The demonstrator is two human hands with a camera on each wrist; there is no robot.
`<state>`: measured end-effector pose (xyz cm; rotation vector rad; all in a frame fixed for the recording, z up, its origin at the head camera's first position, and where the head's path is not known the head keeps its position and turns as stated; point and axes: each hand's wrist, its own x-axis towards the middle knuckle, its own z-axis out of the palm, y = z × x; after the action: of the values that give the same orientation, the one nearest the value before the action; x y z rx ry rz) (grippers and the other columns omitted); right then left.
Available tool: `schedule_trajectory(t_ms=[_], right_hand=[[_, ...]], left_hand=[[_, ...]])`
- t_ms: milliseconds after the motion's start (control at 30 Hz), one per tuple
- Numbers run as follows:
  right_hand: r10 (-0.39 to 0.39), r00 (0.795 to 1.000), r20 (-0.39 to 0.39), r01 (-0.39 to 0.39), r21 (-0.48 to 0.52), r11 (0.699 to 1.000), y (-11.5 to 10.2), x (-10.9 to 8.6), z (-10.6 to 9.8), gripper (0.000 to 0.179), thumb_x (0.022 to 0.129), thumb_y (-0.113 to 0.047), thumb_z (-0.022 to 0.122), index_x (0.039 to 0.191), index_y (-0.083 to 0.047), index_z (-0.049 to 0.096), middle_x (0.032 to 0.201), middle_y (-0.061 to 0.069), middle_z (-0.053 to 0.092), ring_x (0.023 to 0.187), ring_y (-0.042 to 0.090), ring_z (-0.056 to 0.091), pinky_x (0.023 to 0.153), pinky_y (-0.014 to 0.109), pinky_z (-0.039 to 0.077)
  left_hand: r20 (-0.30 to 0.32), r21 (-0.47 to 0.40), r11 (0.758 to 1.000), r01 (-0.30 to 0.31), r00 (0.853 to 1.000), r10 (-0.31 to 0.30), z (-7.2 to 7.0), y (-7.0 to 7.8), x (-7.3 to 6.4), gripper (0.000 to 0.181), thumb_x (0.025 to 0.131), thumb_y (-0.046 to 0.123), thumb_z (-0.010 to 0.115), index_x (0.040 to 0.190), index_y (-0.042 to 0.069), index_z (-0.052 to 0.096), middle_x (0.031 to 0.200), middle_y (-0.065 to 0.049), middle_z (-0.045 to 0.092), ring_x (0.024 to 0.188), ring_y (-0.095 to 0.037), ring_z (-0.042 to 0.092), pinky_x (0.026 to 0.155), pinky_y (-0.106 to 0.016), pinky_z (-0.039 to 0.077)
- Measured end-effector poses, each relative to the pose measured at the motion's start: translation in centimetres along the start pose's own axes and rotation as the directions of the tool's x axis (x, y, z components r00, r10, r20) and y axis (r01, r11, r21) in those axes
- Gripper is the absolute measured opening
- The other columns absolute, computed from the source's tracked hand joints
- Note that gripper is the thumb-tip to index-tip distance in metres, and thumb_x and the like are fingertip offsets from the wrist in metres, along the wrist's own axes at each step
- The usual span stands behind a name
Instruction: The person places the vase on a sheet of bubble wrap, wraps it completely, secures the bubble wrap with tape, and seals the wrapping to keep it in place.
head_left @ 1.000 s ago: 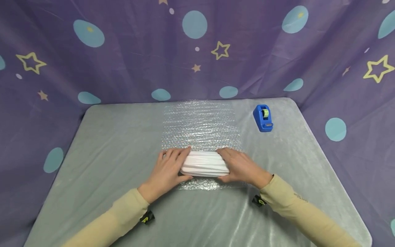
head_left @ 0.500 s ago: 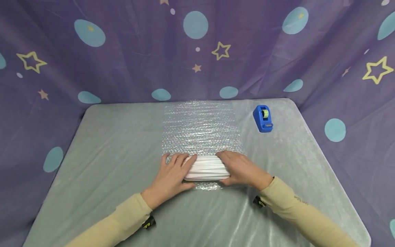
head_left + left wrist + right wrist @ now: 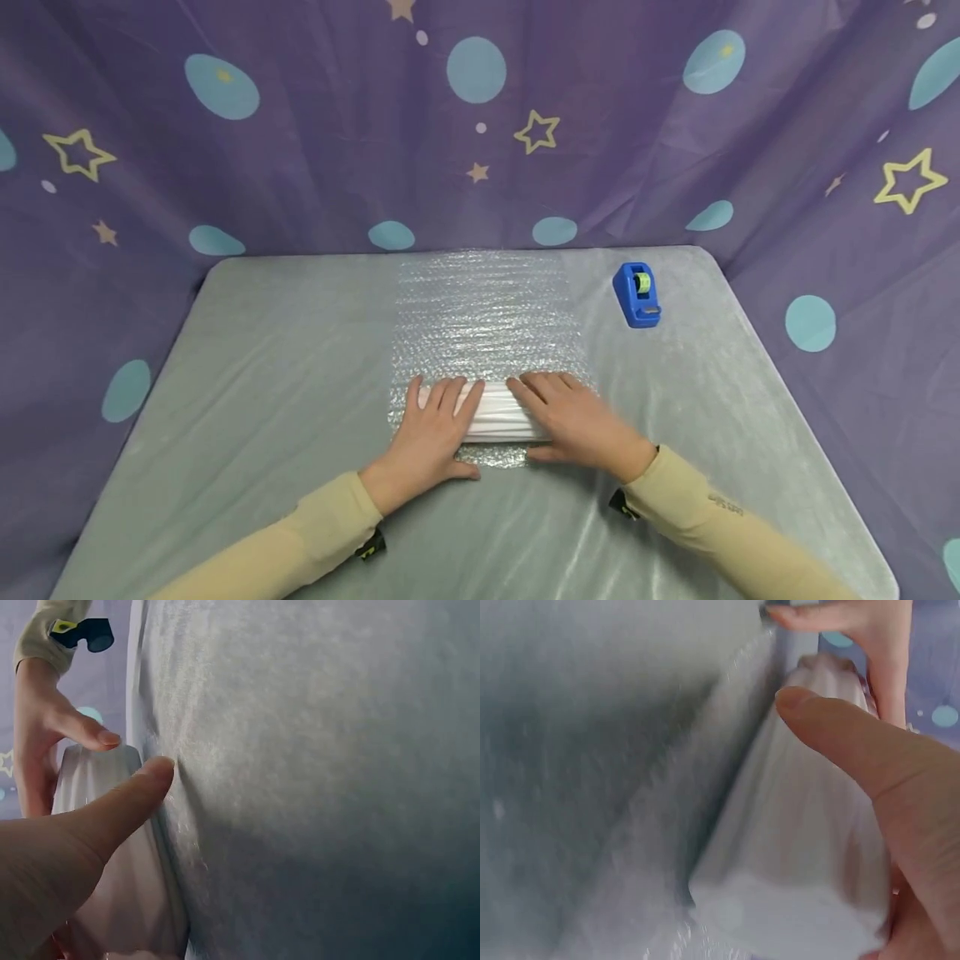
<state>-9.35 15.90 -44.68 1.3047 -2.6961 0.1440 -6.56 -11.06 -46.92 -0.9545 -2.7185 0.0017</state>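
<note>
Now the white ribbed object (image 3: 504,417) lies crosswise on the near part of the bubble wrap (image 3: 480,321), and less of it shows than a second ago, because both hands have come inward over it from its ends. It also lies a little farther toward 6 o'clock on the wrap than it did then.

The left hand (image 3: 429,433) sits at the object's 9 o'clock end. Its fingers are spread across the top, pointing toward 12 and 1 o'clock, and its thumb is stretched out toward 3 o'clock, past the object's near edge. A second ago this hand was farther out toward 9 o'clock.

The right hand (image 3: 588,421) sits at the 3 o'clock end. Its fingers are laid slightly apart over the top, reaching toward 10 and 11 o'clock, with the tips farther along the object than before; its thumb points toward 9 o'clock along the near side. How firmly either hand presses, I cannot tell.

The wrap runs flat from the object toward 12 o'clock, up to the far edge of the gray surface (image 3: 285,350), with a short strip at 6 o'clock. Toward 2 o'clock, the blue tape dispenser (image 3: 637,297) stands where it stood before.
</note>
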Motion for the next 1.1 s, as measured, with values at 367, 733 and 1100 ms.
schedule_trajectory(t_ms=[367, 733, 1100], right_hand=[[0.017, 1.000, 0.006, -0.016, -0.107, 0.994, -1.4, 0.4, 0.8, 0.132, 0.065, -0.078, 0.082, 0.163, -0.006, 0.029, 0.150, 0.020, 0.052, 0.138, 0.037, 0.050, 0.115, 0.064, 0.034], [0.053, 0.998, 0.016, -0.048, -0.196, 0.979, -2.4, 0.4, 1.3, 0.130, 0.064, -0.076, 0.085, 0.160, -0.004, 0.034, 0.153, 0.023, 0.049, 0.141, 0.041, 0.047, 0.117, 0.066, 0.031], [0.021, 0.999, -0.039, -0.030, -0.229, 0.973, -2.1, 0.6, 1.4, 0.108, 0.074, -0.049, 0.092, 0.156, -0.003, 0.039, 0.141, 0.022, 0.057, 0.127, 0.037, 0.058, 0.104, 0.054, 0.049]], left_hand=[[-0.040, -0.045, 0.999, 0.021, 0.999, -0.023, -0.6, 0.0, 0.0, 0.108, 0.073, 0.057, 0.089, 0.155, 0.003, 0.043, 0.145, -0.023, 0.055, 0.134, -0.040, 0.051, 0.111, -0.074, 0.030], [-0.124, -0.077, 0.997, 0.004, 0.992, -0.013, -0.6, -0.4, 0.0, 0.078, 0.079, 0.049, 0.087, 0.138, 0.007, 0.057, 0.141, -0.022, 0.059, 0.132, -0.040, 0.054, 0.109, -0.075, 0.032], [-0.070, -0.080, 0.996, 0.043, 0.996, -0.049, -0.4, 0.7, 0.2, 0.101, 0.079, 0.065, 0.080, 0.151, 0.003, 0.047, 0.146, -0.019, 0.056, 0.135, -0.037, 0.051, 0.110, -0.076, 0.031]])
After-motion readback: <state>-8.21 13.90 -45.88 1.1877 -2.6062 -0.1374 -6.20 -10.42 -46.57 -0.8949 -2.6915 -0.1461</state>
